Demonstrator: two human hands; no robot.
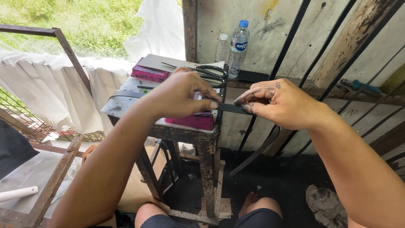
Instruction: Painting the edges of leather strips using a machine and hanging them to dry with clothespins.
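A black rubber strip [230,108] was stretched level between both hands at the tabletop [122,103] edge. Left hand [179,96] fingers pinched one end over a pink block [192,121]; right hand [280,103] fingers pinched the other. The step appeared to be positioning; the next move likely called for the scissors [209,72] behind.

Both arms reach forward, left hand [179,96] and right hand [280,103] with fingers seemingly pinched closed.

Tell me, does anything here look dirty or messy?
Yes. The right hand has black smudges on its fingers while both hands pinch a black strip. A crumpled, stained rag lies on the dark floor below.
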